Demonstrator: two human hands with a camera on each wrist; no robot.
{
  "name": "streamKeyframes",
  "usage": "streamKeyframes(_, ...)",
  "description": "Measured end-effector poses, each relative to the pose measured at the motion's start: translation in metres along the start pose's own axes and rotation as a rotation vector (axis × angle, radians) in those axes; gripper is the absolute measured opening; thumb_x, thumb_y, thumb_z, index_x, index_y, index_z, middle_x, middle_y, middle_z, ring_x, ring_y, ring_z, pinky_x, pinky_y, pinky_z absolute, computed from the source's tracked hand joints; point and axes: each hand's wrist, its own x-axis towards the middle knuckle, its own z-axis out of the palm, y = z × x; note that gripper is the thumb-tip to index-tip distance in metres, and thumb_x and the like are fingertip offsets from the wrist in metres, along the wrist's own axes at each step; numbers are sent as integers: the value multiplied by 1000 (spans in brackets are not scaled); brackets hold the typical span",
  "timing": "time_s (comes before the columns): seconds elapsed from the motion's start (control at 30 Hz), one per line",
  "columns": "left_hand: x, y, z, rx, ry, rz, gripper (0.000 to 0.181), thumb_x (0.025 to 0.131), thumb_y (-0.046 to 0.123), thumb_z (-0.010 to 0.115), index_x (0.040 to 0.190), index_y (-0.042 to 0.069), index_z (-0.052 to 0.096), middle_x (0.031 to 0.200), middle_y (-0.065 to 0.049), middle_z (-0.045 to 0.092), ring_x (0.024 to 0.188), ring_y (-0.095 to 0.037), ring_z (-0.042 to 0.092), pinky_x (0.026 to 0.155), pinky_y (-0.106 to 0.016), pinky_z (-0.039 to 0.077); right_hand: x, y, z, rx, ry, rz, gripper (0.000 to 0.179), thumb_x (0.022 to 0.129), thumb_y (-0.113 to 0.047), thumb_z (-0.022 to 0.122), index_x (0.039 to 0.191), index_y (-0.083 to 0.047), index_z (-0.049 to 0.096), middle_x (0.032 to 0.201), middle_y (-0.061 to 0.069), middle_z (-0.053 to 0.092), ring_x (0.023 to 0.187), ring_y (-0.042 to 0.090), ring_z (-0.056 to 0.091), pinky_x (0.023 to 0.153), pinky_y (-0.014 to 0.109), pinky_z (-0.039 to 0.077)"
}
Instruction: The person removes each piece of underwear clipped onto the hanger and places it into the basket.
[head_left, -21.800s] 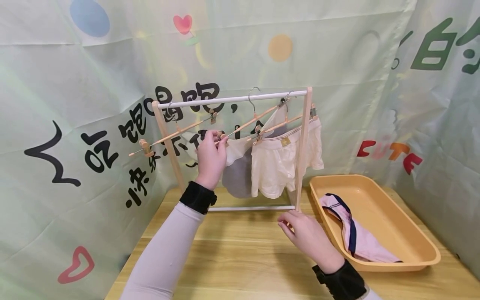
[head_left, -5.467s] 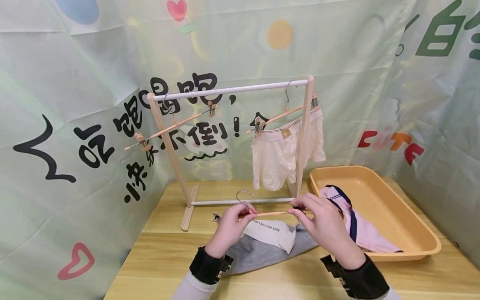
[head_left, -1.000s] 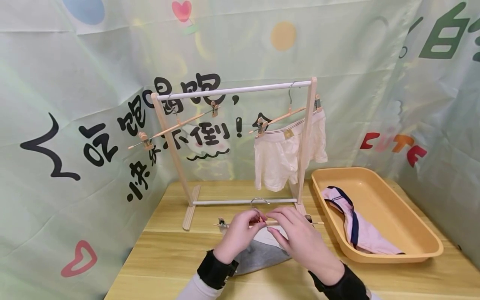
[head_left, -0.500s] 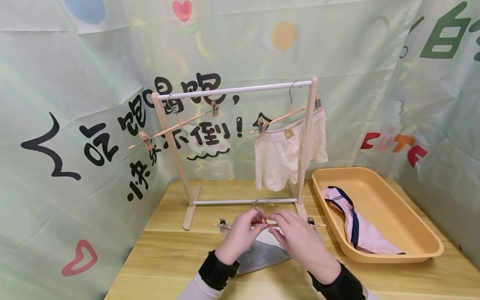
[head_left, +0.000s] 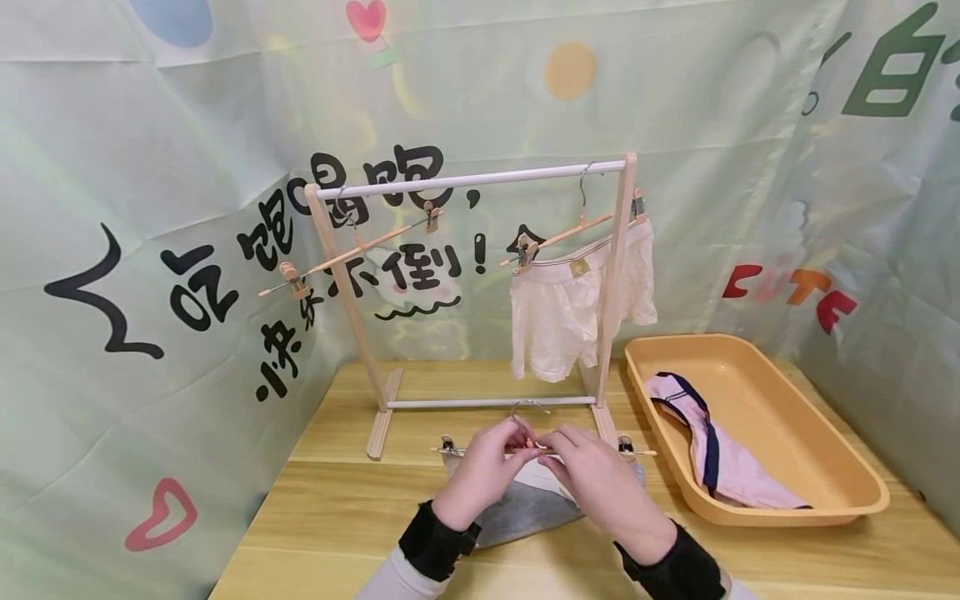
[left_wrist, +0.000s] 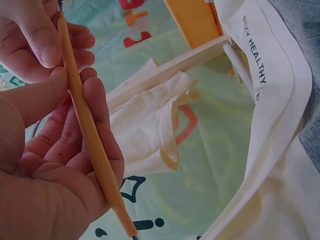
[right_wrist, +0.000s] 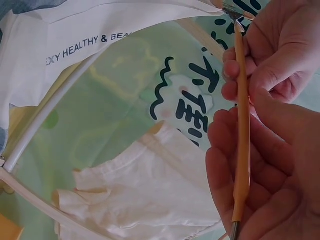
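Low in front of the rack, a clip hanger (left_wrist: 90,127) is held by both hands at the middle of its bar. My left hand (head_left: 487,468) curls its thumb and fingers round the bar beside the hook. Close against it, my right hand (head_left: 596,475) pinches the same bar, as the right wrist view also shows. Grey underpants (head_left: 517,512) with a white lettered waistband (right_wrist: 75,50) hang from the hanger's two end clips. The hook (head_left: 531,404) points up above the fingers. Part of the waistband is hidden behind the hands in the head view.
A wooden rack (head_left: 480,177) carries white shorts (head_left: 558,321) on a hanger at its right and a bare clip hanger (head_left: 360,247) at its left. To the right, an orange tray (head_left: 787,417) holds pink underpants with dark trim (head_left: 720,462). Printed cloth walls surround the table.
The hanger with the grey underpants has come down from the rack to near the table. My right hand has shifted from its right clip to the bar's middle. Little differs in the last second.
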Motion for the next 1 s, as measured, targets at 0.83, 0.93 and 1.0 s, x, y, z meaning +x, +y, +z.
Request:
streamKeyframes(0.83,-1,0,-4,40,-5,0,12,87,17,68,97,13,62,88,-2,70,84,-3,61,75,-27,57,0,2,2,22,23,14,9,82,-12,71,90,-13,66,81,-7,61,77,6,56,61,26,53)
streamKeyframes(0.93,-1,3,-8,73,5,-15,12,88,19,67,98,15,62,90,0,69,86,-4,60,73,-27,57,0,3,1,25,16,22,9,82,-11,71,90,-13,66,82,-6,62,77,6,57,62,27,54)
streamKeyframes(1.0,-2,5,-12,74,6,-35,12,88,19,67,98,16,62,92,0,68,88,-5,60,73,-28,57,0,3,0,26,13,26,9,82,-11,71,91,-13,66,83,-5,63,78,7,58,63,27,54)
